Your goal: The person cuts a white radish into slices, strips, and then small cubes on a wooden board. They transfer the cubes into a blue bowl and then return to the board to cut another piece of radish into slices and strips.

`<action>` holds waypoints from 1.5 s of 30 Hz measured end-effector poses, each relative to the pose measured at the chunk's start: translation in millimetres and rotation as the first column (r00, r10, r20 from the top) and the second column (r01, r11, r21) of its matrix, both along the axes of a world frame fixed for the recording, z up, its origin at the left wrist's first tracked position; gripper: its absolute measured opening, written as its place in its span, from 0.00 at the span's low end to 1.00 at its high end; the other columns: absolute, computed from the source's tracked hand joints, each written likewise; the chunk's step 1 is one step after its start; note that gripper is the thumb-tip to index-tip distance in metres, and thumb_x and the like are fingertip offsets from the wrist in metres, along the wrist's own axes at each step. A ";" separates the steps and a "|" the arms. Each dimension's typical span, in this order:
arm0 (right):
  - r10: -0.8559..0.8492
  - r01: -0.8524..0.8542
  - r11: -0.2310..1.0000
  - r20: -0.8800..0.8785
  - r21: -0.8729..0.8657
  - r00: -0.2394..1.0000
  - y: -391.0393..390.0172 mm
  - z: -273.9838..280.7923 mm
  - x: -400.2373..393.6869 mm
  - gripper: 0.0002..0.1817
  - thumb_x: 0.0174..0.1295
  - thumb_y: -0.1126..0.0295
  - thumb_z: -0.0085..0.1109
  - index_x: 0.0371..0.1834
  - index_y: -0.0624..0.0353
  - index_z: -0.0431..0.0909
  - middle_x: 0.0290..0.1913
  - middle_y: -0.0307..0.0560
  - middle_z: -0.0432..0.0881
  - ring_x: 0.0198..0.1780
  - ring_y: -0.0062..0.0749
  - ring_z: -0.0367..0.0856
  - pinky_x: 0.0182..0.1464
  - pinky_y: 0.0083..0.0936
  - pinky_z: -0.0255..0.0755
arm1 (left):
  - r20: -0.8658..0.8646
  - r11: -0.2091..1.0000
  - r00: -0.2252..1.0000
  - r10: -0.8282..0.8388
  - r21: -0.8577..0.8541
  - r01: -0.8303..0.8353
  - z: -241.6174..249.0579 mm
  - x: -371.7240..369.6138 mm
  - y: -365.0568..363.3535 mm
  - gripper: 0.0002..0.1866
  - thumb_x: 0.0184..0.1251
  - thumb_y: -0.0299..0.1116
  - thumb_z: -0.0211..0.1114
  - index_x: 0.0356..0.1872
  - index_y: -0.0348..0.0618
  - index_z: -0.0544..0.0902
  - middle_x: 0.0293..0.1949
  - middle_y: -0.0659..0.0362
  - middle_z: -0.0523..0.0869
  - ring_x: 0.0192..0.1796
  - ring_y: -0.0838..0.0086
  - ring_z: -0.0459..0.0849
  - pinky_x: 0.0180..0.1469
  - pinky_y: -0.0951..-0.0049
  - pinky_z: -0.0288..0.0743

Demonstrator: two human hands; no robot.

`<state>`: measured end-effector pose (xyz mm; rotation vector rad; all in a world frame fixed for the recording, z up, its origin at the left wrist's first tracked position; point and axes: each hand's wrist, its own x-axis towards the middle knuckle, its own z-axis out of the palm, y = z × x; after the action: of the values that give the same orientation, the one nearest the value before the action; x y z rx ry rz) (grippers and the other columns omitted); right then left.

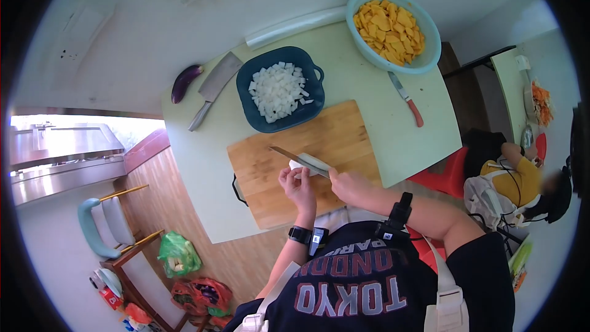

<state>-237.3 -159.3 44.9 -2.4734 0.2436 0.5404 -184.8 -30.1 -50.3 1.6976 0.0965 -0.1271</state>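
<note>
My right hand (348, 185) is closed on the handle of a knife (298, 160), whose blade lies across a white vegetable piece (313, 161) over the wooden cutting board (264, 190). At the piece's left end, my left hand (297, 187) has its fingers curled against it, steadying or holding it. Beyond the board sits a dark blue square basin (246, 95) with white diced pieces (278, 91) inside. A cleaver (216, 86) and a purple eggplant (185, 83) lie to the basin's left.
A light blue bowl (435, 43) of orange slices and a red-handled knife (407, 99) are at the table's (424, 154) right. Another person (513, 178) sits at far right beside a red stool (447, 173). Bags (178, 254) and a chair (101, 227) stand lower left.
</note>
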 end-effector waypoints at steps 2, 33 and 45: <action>0.006 -0.006 1.000 0.020 -0.002 1.000 -2.6 -5.5 -2.1 0.10 0.55 0.74 0.48 0.37 0.71 0.67 0.19 0.60 0.78 0.22 0.51 0.80 0.22 0.41 0.73 | 0.014 0.998 0.999 0.034 -0.044 -0.033 -1.6 0.3 -2.8 0.06 0.55 0.29 0.69 0.30 0.41 0.80 0.45 0.60 0.68 0.44 0.78 0.70 0.36 0.82 0.66; -0.193 0.184 0.975 0.064 0.122 0.979 -64.1 -29.2 -105.1 0.12 0.63 0.65 0.44 0.36 0.64 0.67 0.24 0.63 0.77 0.30 0.61 0.76 0.34 0.51 0.69 | 0.002 0.736 0.885 -0.465 0.557 0.386 22.8 43.2 20.1 0.35 0.34 0.42 0.78 0.46 0.40 0.71 0.41 0.50 0.76 0.48 0.59 0.75 0.49 0.63 0.71; -0.301 0.286 0.952 0.147 0.112 0.942 -67.8 -28.9 -130.0 0.10 0.62 0.66 0.45 0.36 0.63 0.67 0.22 0.62 0.76 0.28 0.59 0.76 0.32 0.51 0.69 | -0.388 0.874 0.910 0.144 0.481 0.067 23.0 171.0 170.6 0.40 0.43 0.63 0.68 0.32 0.23 0.79 0.20 0.52 0.80 0.15 0.74 0.76 0.14 0.77 0.67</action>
<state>-367.3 -227.1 16.0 -2.3220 0.5019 0.2165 -13.8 140.5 -27.4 2.1495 0.5202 -0.4668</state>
